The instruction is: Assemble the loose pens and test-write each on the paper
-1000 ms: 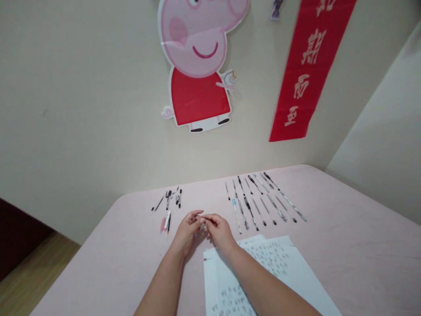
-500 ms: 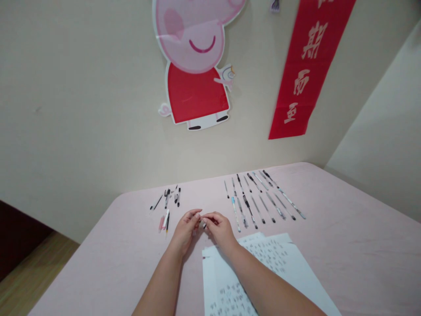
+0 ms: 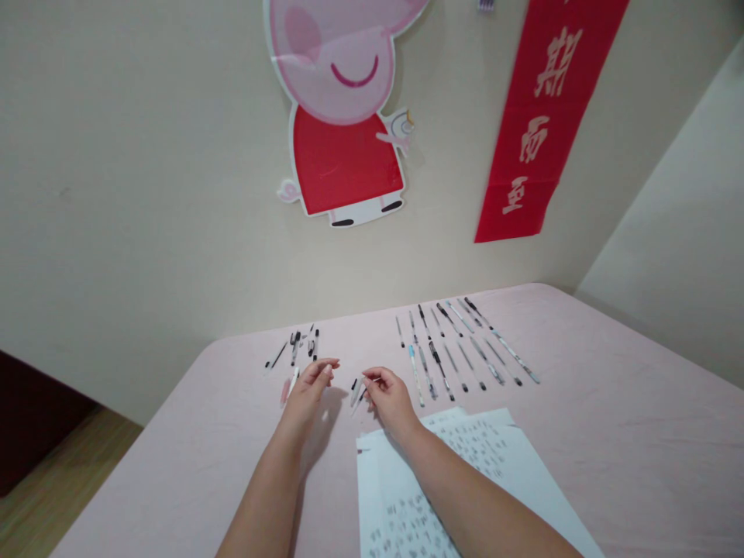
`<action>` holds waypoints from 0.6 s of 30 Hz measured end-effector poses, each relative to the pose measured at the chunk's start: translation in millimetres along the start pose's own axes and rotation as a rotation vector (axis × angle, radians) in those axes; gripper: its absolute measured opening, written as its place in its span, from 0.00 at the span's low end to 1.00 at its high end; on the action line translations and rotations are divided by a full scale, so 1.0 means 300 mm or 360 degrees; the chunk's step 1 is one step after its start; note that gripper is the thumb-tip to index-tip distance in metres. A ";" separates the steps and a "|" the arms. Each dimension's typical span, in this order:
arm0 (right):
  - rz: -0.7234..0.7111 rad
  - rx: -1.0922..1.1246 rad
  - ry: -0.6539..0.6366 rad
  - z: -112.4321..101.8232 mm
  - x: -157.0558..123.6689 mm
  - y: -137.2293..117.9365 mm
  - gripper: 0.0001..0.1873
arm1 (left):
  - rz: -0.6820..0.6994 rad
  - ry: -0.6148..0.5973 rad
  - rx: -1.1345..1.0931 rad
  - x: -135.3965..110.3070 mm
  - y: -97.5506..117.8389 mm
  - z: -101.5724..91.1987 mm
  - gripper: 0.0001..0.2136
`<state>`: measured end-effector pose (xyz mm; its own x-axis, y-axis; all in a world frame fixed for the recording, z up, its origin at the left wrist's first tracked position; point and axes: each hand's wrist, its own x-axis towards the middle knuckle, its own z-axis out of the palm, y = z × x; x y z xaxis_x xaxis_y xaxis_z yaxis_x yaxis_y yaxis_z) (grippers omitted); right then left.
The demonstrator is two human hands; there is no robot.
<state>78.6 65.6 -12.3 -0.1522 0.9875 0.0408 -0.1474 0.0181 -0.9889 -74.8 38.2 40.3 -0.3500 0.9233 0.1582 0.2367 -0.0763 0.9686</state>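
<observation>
My left hand (image 3: pixel 308 395) hovers just right of the pink and white pens (image 3: pixel 289 387), partly covering them. Its fingers are stretched forward, the thumb near the index finger, and I see nothing between them. My right hand (image 3: pixel 388 399) is closed in a pinch, thumb against fingertips, around a thin dark-and-clear pen part (image 3: pixel 363 394). Just left of those fingertips is a small pen piece with a black end (image 3: pixel 354 384); whether it is held or lies on the table I cannot tell. The curled fingers hide the rest.
Black and clear pen parts (image 3: pixel 296 349) lie loosely at the back left of the pink-covered table (image 3: pixel 639 434). Two rows of pens (image 3: pixel 442 372) are laid out on the right. Handwritten paper sheets (image 3: pixel 523 457) lie under my right forearm. A wall stands behind the table.
My left hand has parted from the right one and moved left toward the pink and white pens. My right hand stays nearly in place, and small pen pieces now show beside it.
</observation>
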 end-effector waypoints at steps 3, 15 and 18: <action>-0.0010 0.0016 -0.0006 0.001 -0.005 -0.008 0.10 | 0.0146 -0.0262 0.0157 -0.011 -0.009 0.016 0.09; -0.0271 -0.0185 0.0021 0.000 -0.011 -0.031 0.04 | 0.0406 -0.0624 0.0448 -0.035 -0.030 0.069 0.10; -0.0371 -0.0309 0.0030 -0.001 -0.012 -0.034 0.04 | 0.0396 -0.0620 0.0429 -0.038 -0.028 0.077 0.10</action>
<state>81.0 61.8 -2.5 -0.1175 0.9559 0.2691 0.0135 0.2725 -0.9621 -51.8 37.1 26.0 0.0963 0.9650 0.2441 0.5120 -0.2583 0.8192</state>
